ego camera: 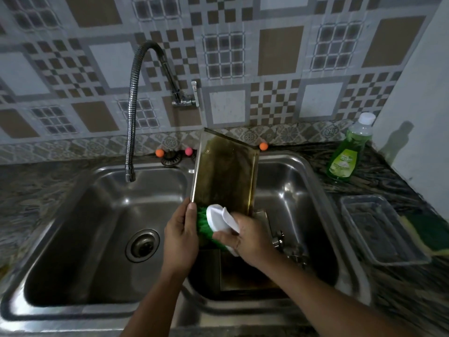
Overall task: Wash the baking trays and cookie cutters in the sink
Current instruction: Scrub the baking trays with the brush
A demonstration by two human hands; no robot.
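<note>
Baking tray (226,173): rectangular, shallow-rimmed metal, dull olive-brown with a darker stained floor; held tilted with its far end raised toward the wall, over the divider between the two basins of the sink (313,171); the tilt probably lets the dirty face meet the brush and the run-off fall into a basin.

Left hand (181,237): grip curled round the tray's near left edge, thumb lying along the rim; it appears to steady the tray against the scrubbing.

Right hand (245,237): grip wrapped round the white handle of a brush (218,221); green bristles press on the tray's near end, beside the left thumb; judged step, scrubbing the tray floor, with the upper part seemingly yet to be reached.

Right basin: a second dark tray (243,271) lies flat on the bottom beneath the hands; small metal pieces (289,246) beside it, perhaps cookie cutters, too indistinct to tell; these seem to await washing.

Left basin: a drain strainer (142,245); the flexible tap (132,113) hangs its spout over this side; no water seen running.

Bench (379,176), right of the sink: a green bottle of dish soap (346,154) upright near the wall; a clear plastic container (381,227); a yellow-and-green sponge (427,237) just beside it; all within reach of the brush hand.
</note>
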